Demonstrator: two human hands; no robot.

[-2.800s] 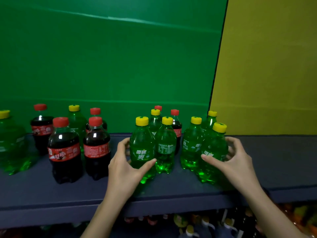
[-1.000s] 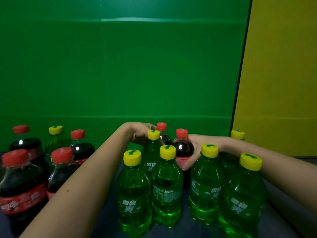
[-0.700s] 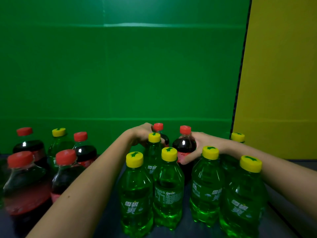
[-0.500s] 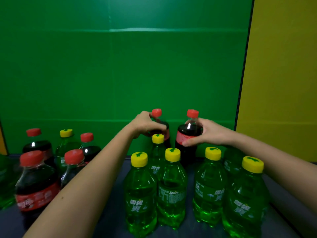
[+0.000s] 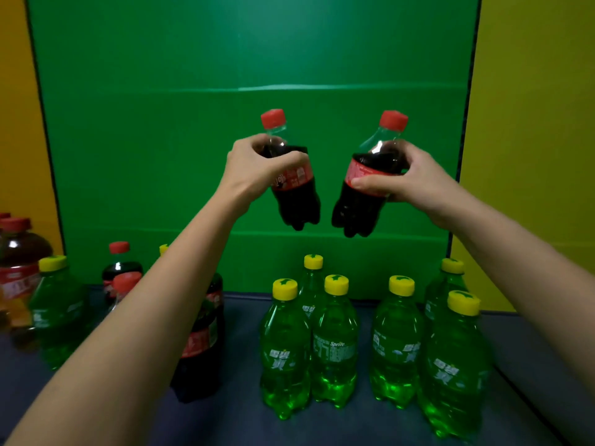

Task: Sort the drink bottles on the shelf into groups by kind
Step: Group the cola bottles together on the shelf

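My left hand (image 5: 254,170) grips a dark cola bottle (image 5: 297,197) with a red cap, held in the air above the shelf. Beside it my right hand (image 5: 405,178) grips a second red-capped cola bottle (image 5: 360,201), tilted to the right. Below them several green Sprite bottles (image 5: 335,342) with yellow caps stand grouped on the dark shelf (image 5: 238,416). More cola bottles (image 5: 201,346) and a green bottle (image 5: 56,313) stand at the left, partly hidden by my left forearm.
A green panel (image 5: 193,123) forms the back wall, with yellow panels (image 5: 531,156) on both sides. A larger red-capped bottle (image 5: 19,252) stands at the far left edge. Bare shelf surface shows at the front and at the far right.
Both hands have lifted the two cola bottles from behind the green bottles high into the air. The view has also shifted, showing more of the shelf's left side.
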